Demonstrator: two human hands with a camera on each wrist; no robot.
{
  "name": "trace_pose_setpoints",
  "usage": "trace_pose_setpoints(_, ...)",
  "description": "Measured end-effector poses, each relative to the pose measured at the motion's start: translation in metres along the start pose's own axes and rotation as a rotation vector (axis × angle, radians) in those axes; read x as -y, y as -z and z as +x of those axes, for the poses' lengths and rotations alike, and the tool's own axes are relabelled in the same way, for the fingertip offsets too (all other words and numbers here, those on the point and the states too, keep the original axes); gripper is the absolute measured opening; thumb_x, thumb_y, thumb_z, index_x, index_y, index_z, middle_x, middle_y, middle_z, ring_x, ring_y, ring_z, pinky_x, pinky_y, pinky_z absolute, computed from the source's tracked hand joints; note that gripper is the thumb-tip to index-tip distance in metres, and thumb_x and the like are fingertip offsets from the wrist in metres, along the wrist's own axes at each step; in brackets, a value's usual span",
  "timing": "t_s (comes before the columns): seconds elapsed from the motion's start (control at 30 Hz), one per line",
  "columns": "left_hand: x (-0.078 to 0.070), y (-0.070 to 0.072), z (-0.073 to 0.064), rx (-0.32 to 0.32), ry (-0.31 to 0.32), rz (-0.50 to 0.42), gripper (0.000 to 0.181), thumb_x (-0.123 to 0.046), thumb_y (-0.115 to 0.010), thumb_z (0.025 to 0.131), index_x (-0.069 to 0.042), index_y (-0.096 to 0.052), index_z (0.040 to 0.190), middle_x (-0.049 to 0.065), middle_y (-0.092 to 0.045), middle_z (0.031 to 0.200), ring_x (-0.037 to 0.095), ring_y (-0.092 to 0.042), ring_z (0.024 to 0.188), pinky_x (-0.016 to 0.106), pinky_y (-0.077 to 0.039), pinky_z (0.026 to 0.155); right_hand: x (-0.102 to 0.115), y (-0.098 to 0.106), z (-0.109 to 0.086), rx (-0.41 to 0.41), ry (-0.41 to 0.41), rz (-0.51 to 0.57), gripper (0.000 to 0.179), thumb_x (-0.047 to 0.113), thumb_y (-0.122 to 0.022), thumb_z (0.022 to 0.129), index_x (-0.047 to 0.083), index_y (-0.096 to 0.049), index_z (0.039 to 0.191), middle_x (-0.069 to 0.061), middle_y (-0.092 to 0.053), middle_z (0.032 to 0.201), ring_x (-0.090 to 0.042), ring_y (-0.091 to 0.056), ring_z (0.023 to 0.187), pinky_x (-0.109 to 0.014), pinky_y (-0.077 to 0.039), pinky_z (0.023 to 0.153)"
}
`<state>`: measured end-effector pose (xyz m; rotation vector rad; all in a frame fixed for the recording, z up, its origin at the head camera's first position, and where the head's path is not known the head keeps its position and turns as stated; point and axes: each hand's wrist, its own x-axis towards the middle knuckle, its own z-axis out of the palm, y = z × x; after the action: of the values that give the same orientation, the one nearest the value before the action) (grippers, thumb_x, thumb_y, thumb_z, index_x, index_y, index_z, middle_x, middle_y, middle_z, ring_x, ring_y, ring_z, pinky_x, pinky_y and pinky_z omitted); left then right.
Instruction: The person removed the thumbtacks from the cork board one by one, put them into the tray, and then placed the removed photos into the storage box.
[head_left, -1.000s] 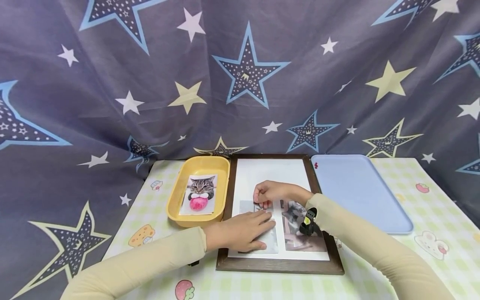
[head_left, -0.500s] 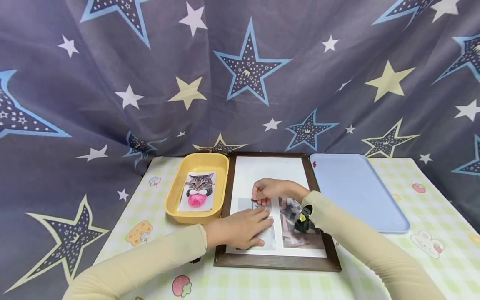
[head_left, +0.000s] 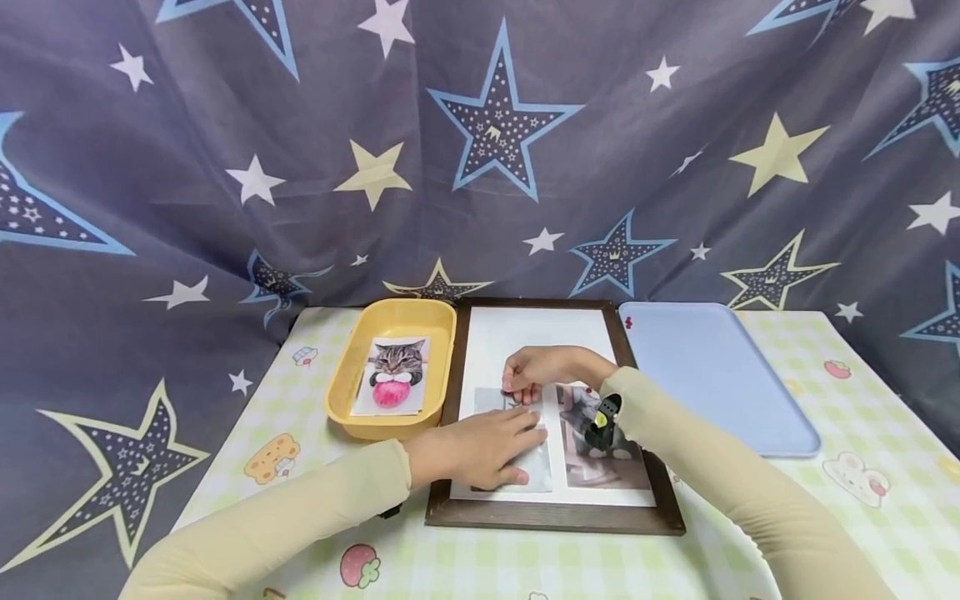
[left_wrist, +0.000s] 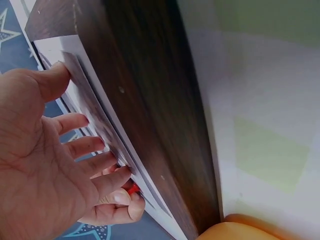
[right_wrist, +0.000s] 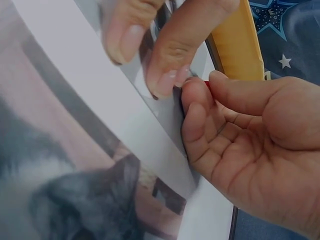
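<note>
A brown-framed white board (head_left: 555, 517) lies at mid-table in the head view. My left hand (head_left: 491, 448) rests with spread, fairly straight fingers on a greyish photo (head_left: 536, 467) at the board's lower left, covering much of it. Just above those fingers, my right hand (head_left: 543, 368) pinches a small red push pin (left_wrist: 133, 189) between thumb and finger at the photo's top edge. The pin's point is hidden. Beside it, a cat photo (head_left: 600, 475) lies on the board's lower right, partly behind my right wrist. A red dot, seemingly another pin (head_left: 589, 390), shows at its top.
Left of the board, a yellow basin (head_left: 337, 400) holds a photo (head_left: 392, 379) of a cat with a pink ball. To the right lies a pale blue tray (head_left: 712, 375) with small red pins (head_left: 628, 322) in its far left corner. A starry curtain (head_left: 480, 250) hangs behind.
The whole scene has shifted slightly upward in the head view. Both hands keep nearly the same places on the board, the left flat on the photo, the right pinching at its top edge.
</note>
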<state>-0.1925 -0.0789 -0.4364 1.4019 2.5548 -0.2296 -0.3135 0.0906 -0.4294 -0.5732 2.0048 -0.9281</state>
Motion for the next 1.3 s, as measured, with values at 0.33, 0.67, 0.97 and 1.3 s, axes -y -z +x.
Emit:
trace_pose_setpoints(0.33,0.003,0.013,0.001,0.000,-0.012,0.053,0.066,-0.050,-0.045,0.106,-0.014,-0.031,0.160,0.014,-0.031,0.166,0.030,-0.029,0.155,0.037,-0.027,0.127,0.007,0.009,-0.005,0.000,0.024,0.004,0.009,0.007,-0.053,0.104,0.002,-0.058,0.099,-0.003,-0.061,0.079,-0.012,-0.060,0.070,-0.021,-0.051,0.067)
trace_pose_setpoints(0.67,-0.001,0.005,0.001,0.001,-0.022,0.039,0.067,-0.051,-0.045,0.106,-0.014,-0.033,0.160,0.014,-0.032,0.165,0.029,-0.031,0.154,0.038,-0.029,0.126,0.004,-0.001,-0.002,0.002,-0.003,-0.034,0.011,0.011,-0.057,0.104,0.003,-0.061,0.098,-0.002,-0.062,0.079,-0.011,-0.060,0.069,-0.021,-0.051,0.066)
trace_pose_setpoints(0.97,-0.004,0.004,-0.001,0.006,0.004,0.038,0.066,-0.050,-0.047,0.105,-0.015,-0.034,0.159,0.013,-0.032,0.165,0.028,-0.031,0.154,0.037,-0.028,0.126,0.006,-0.001,-0.001,0.026,-0.007,-0.026,0.007,0.009,-0.060,0.102,0.003,-0.060,0.099,-0.003,-0.063,0.080,-0.012,-0.060,0.069,-0.022,-0.051,0.065)
trace_pose_setpoints(1.3,-0.002,0.004,0.001,-0.008,-0.004,0.018,0.067,-0.051,-0.048,0.104,-0.014,-0.035,0.159,0.014,-0.034,0.164,0.028,-0.033,0.153,0.037,-0.031,0.125,0.002,0.001,-0.004,0.052,0.028,0.035,0.011,-0.004,-0.060,0.096,0.001,-0.056,0.106,-0.003,-0.063,0.083,-0.012,-0.061,0.073,-0.023,-0.052,0.070)
